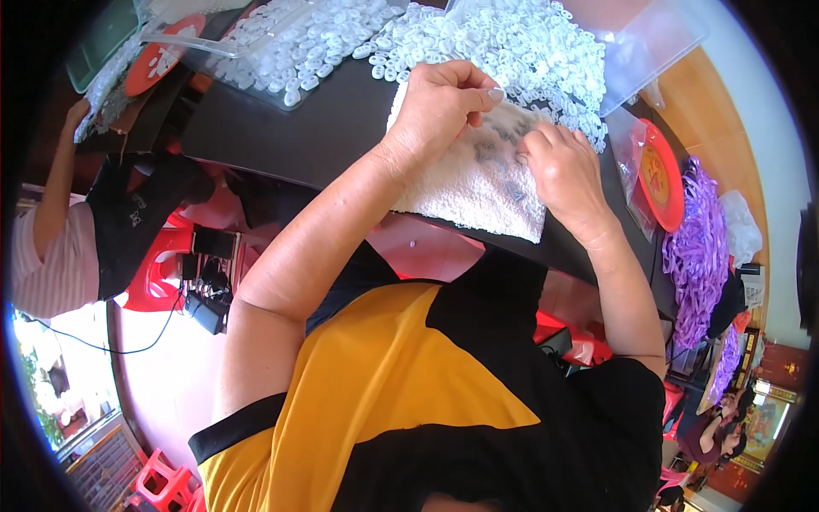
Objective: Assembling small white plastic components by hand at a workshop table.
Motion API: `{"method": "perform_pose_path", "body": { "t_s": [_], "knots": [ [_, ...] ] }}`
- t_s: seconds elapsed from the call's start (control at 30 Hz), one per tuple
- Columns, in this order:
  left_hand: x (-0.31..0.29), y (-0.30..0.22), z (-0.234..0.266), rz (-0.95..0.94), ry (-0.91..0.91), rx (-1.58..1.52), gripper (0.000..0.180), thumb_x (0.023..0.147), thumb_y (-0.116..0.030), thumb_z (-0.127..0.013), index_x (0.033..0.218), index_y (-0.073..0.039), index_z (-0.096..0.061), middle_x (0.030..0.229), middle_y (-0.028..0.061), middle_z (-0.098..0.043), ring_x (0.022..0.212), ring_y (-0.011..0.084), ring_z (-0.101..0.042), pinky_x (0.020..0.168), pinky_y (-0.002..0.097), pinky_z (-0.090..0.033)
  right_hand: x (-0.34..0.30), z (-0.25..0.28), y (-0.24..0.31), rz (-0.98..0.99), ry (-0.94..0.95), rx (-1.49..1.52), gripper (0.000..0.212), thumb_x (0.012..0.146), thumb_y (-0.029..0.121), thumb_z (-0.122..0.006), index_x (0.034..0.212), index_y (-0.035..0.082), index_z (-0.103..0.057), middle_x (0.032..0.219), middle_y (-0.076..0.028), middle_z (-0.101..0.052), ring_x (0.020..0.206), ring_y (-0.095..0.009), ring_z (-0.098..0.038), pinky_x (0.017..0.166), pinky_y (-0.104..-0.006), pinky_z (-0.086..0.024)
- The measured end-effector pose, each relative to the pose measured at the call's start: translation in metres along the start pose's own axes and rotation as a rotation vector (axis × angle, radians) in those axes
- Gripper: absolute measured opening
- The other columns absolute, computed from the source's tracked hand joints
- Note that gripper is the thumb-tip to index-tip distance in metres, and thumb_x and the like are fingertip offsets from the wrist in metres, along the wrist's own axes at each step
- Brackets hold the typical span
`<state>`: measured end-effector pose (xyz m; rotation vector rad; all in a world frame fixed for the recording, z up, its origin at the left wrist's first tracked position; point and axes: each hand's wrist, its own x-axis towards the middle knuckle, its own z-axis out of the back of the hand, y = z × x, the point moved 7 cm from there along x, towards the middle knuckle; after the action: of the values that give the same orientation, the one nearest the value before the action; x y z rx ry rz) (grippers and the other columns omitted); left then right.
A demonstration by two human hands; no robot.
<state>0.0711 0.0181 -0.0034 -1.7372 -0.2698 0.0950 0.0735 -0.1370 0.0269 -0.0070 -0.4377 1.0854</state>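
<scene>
On the dark tabletop (324, 128), one folded white terry towel (478, 183) lies under both hands. Left hand (439, 107): fingers curled, thumb and forefinger pinched; what they hold cannot be told. Right hand (563, 175): fingertips closed, pressing the towel beside several small grey pieces (499, 145). Beyond, white plastic rings (478, 43) too many to count; one red round plate (661, 175) at right.

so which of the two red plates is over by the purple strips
The red plate on the person's right, beside the purple strips. The other red plate lies far left by a clear tray.
</scene>
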Motion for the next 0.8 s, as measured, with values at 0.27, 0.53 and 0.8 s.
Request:
{"method": "perform_pose_path", "body": {
  "t_s": [0.27, 0.53, 0.8],
  "knots": [
    [0.0, 0.001, 0.002, 0.054, 0.023, -0.079, 0.009, 0.085, -0.009, -0.069, 0.086, -0.001, -0.066, 0.07, 0.0013, -0.061, 0.057, 0.0065, -0.054, 0.047, 0.0207, -0.038, 0.026, 0.019, -0.027, -0.297, -0.232, 0.705, 0.009, 0.083, 0.004, -0.06, 0.092, 0.001, -0.058, 0.08, -0.012, -0.064, 0.071, -0.027, -0.063, 0.063, -0.0354, -0.048],
    [0.001, 0.006, 0.0, 0.107, 0.058, -0.263, 0.007, 0.086, -0.008, -0.068, 0.086, -0.001, -0.064, 0.072, 0.0035, -0.062, 0.059, 0.0096, -0.058, 0.047, 0.0217, -0.04, 0.042, 0.004, -0.027, -0.368, -0.213, 0.907, 0.009, 0.087, 0.007, -0.061, 0.091, -0.001, -0.06, 0.076, -0.011, -0.064, 0.069, -0.019, -0.061, 0.065, -0.0304, -0.048],
    [0.001, 0.005, -0.001, 0.08, 0.07, -0.222, 0.007, 0.087, -0.006, -0.066, 0.087, 0.0, -0.064, 0.073, 0.0051, -0.063, 0.06, 0.011, -0.059, 0.047, 0.0224, -0.041, 0.04, -0.003, -0.03, -0.408, -0.279, 0.988, 0.008, 0.088, 0.005, -0.061, 0.091, -0.001, -0.06, 0.075, -0.007, -0.063, 0.068, -0.014, -0.057, 0.064, -0.0283, -0.047]
  ]
}}
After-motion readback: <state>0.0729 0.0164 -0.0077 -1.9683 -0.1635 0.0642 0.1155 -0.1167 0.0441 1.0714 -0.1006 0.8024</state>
